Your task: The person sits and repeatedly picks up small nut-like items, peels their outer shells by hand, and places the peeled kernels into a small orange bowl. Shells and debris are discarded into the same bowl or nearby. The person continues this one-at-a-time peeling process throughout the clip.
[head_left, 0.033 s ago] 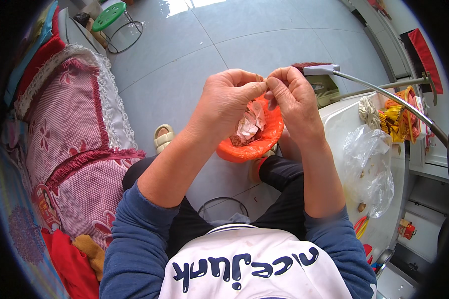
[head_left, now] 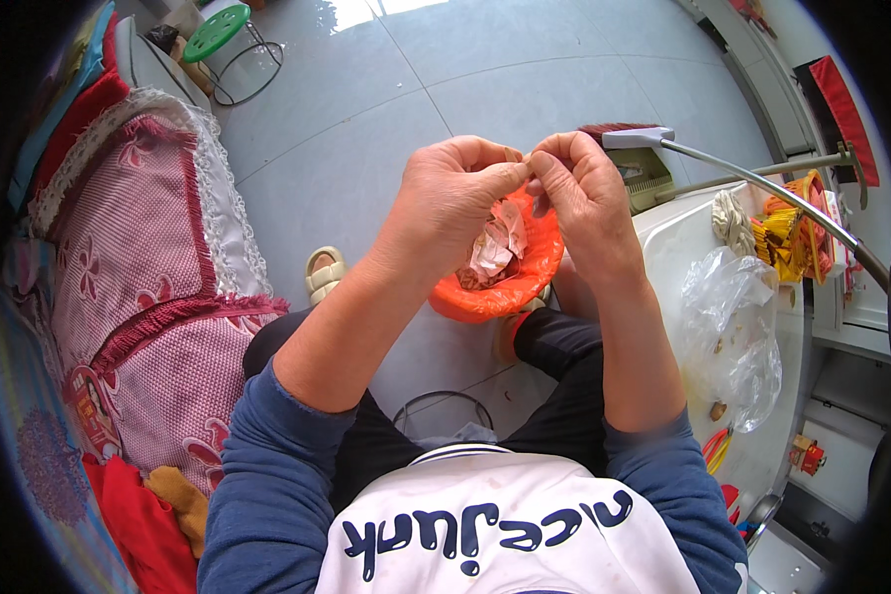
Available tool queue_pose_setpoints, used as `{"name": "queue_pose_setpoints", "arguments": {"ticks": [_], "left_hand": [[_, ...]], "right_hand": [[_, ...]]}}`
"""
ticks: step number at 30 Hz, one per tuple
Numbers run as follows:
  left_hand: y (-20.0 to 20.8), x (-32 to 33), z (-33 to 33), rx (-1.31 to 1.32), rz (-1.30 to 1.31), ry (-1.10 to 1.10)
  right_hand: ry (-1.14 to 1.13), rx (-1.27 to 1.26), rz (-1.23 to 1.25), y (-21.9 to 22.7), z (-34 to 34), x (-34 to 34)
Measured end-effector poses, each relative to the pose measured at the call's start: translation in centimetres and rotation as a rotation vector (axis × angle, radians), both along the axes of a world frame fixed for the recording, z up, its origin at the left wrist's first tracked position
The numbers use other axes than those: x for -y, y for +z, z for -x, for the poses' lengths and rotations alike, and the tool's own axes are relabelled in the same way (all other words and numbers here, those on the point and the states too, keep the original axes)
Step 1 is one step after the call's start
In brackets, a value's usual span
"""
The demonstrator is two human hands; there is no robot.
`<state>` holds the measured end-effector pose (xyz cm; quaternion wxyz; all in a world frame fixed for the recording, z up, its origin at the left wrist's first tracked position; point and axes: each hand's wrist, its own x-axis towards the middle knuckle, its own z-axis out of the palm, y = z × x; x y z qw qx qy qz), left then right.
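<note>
Left hand point(head_left: 460, 193): raised over the bin, thumb and forefinger pinched together at the tips
Right hand point(head_left: 584, 198): level with the left, thumb and forefinger likewise pinched; the fingertips of the 2 hands meet, and anything between them is too small to identify
Bin with orange liner point(head_left: 480, 305): below the hands and in front of the person's knees, mouth upward, partly covered by the left hand and wrist; its base is hidden
Pale pink scraps point(head_left: 500, 243): crumpled inside the bin, with darker bits among them
White worktop point(head_left: 668, 230): to the person's right, beside the right forearm
Clear plastic bag point(head_left: 728, 337): crumpled on the worktop, 1 small brown piece point(head_left: 718, 410) near its lower edge
Off-white cloth point(head_left: 733, 223): bunched at the far part of the worktop, beside yellow packets point(head_left: 780, 238) and an orange basket point(head_left: 814, 223)
Green dustpan point(head_left: 646, 176): beyond the right hand, near the far edge of the worktop, with a broom point(head_left: 639, 140) just beside it
Pink patterned cover point(head_left: 129, 243): at the person's left, fringed in dark red; a red cloth point(head_left: 139, 525) and a brown cloth point(head_left: 181, 500) lie at its near end
Green stool point(head_left: 217, 33): far left, on the grey tiled floor point(head_left: 346, 148)
</note>
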<state>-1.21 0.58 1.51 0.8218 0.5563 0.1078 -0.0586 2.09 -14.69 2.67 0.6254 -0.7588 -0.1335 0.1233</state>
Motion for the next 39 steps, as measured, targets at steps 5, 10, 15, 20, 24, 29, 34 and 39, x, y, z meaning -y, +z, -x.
{"name": "queue_pose_setpoints", "arguments": {"ticks": [5, 10, 15, 20, 24, 29, 34, 39], "left_hand": [[-0.2, 0.0, 0.1, 0.035, -0.093, -0.004], [-0.1, 0.1, 0.0, 0.041, -0.091, -0.006], [0.0, 0.1, 0.1, -0.042, 0.09, -0.022], [-0.2, -0.9, -0.3, -0.115, 0.378, -0.135], [0.1, -1.4, -0.1, -0.117, 0.324, -0.162], [0.8, -1.6, -0.1, -0.068, 0.16, -0.131], [1.0, -1.1, 0.1, -0.025, -0.086, -0.074], [1.0, -0.7, 0.1, -0.02, -0.19, -0.028]], "right_hand": [[-0.011, 0.017, -0.036, -0.5, -0.1, -0.1], [-0.032, 0.105, 0.012, -1.2, -0.3, -0.3], [-0.054, 0.172, 0.045, -1.2, 0.1, -0.6], [0.061, 0.091, -0.027, -0.2, -0.1, -0.1], [0.16, 0.184, -0.027, 0.5, -0.7, 0.7], [0.212, 0.308, 0.051, 0.5, -0.8, 1.1], [0.139, 0.49, 0.201, 0.3, -0.5, 0.9], [0.004, 0.686, 0.271, -0.2, 0.0, 0.1]]}}
